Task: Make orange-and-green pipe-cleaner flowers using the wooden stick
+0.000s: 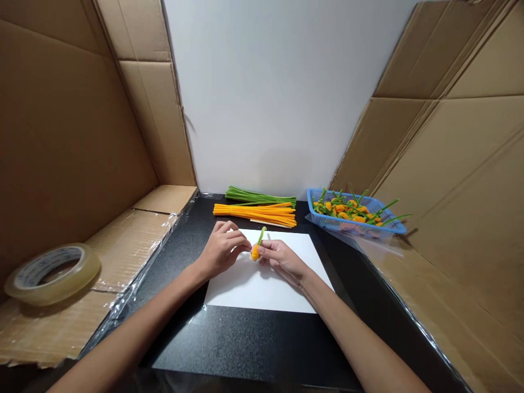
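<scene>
Over a white sheet (262, 292), my right hand (284, 257) pinches a small pipe-cleaner piece (255, 252) between thumb and fingers. It has a rounded orange head, and a fuzzy green stem (261, 236) rises from it with a bent tip. My left hand (224, 248) is just to its left, with thumb and forefinger tips drawn together close beside the orange head. Whether something thin sits between those fingertips is too small to make out. The lower fingers of my right hand are partly hidden.
Behind the sheet lie bundles of orange pipe cleaners (254, 212) and green pipe cleaners (262, 195). A blue basket (352, 224) at the back right holds several orange-and-green pieces. A tape roll (88, 267) rests on cardboard at left. Cardboard walls (458, 180) flank the black table (245, 344).
</scene>
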Demonstrator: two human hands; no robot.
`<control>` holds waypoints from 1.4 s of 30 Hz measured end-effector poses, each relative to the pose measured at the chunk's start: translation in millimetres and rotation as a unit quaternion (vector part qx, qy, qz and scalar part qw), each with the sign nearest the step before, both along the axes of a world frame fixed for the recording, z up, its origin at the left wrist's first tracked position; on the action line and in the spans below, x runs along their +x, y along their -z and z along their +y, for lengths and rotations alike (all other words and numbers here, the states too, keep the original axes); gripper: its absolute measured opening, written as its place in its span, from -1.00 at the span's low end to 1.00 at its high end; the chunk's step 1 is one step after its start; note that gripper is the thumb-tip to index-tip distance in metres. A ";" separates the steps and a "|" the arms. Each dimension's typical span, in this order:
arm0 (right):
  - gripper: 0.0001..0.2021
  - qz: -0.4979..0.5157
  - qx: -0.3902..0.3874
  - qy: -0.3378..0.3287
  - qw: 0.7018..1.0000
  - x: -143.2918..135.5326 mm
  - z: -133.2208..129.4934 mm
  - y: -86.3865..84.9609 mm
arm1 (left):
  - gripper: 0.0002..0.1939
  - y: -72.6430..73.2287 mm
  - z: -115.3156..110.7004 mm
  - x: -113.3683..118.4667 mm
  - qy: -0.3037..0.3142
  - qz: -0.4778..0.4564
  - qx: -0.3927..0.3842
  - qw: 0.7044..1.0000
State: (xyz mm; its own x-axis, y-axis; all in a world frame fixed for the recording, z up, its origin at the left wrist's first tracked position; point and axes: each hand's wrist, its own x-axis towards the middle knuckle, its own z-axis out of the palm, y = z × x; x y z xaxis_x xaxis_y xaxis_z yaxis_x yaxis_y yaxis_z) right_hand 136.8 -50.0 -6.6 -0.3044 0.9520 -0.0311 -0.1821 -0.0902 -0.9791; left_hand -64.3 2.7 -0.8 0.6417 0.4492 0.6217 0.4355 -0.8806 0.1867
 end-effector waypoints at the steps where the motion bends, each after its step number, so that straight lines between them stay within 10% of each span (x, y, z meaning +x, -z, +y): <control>1: -0.68 0.000 -0.002 0.001 1.000 -0.4 -0.2 0.2 | -0.81 0.7 0.2 0.1 -0.004 0.004 0.003 1.000; 11: -0.62 0.100 -0.070 0.124 0.985 -31.9 -7.9 5.6 | -0.88 10.1 -14.3 12.4 -0.031 0.007 0.110 0.993; 28: -0.52 0.053 -0.070 0.084 0.993 -28.2 -5.8 3.7 | -0.87 12.5 -20.9 17.6 -0.025 -0.072 0.027 0.997; 42: -0.62 -0.017 0.029 0.184 0.982 -18.9 0.2 13.0 | -0.88 20.6 -16.4 18.5 -0.057 -0.138 0.006 0.989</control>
